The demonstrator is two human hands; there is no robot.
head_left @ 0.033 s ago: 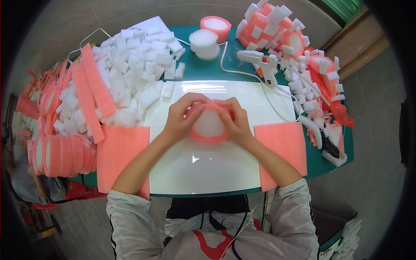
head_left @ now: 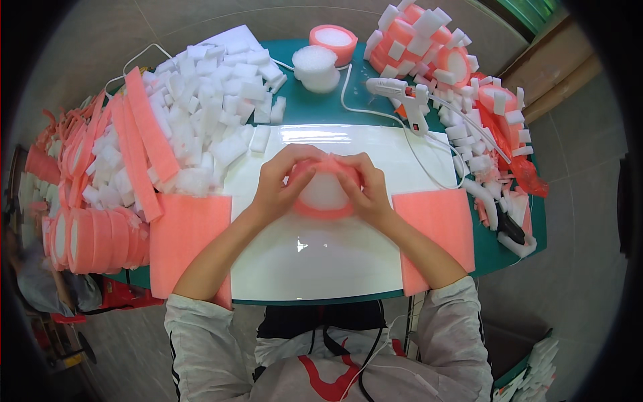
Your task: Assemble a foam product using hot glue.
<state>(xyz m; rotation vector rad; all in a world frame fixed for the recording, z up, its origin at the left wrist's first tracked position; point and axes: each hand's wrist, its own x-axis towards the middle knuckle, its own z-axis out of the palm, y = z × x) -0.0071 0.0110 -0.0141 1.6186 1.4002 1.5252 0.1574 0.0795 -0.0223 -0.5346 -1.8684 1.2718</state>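
Observation:
Over the middle of a white board (head_left: 288, 261) I hold a round foam piece (head_left: 327, 191), a white disc with a pink foam strip wrapped round its rim. My left hand (head_left: 284, 177) grips its left side, and my right hand (head_left: 362, 182) grips its right side. Both thumbs lie on the near face, close to the top. The fingers curl behind the pink rim near the strip's upper part, where they are partly hidden. Pink foam sheets lie under my forearms, one at the left (head_left: 191, 234) and one at the right (head_left: 435, 231).
White foam blocks (head_left: 207, 100) are heaped at the left, with pink strips (head_left: 151, 124) on top. Pink-rimmed discs (head_left: 97, 238) lie nearer. A white glue gun (head_left: 405, 97) and its cord lie at the back right, beside block-studded pink pieces (head_left: 418, 40). White foam rounds (head_left: 316, 69) stand behind.

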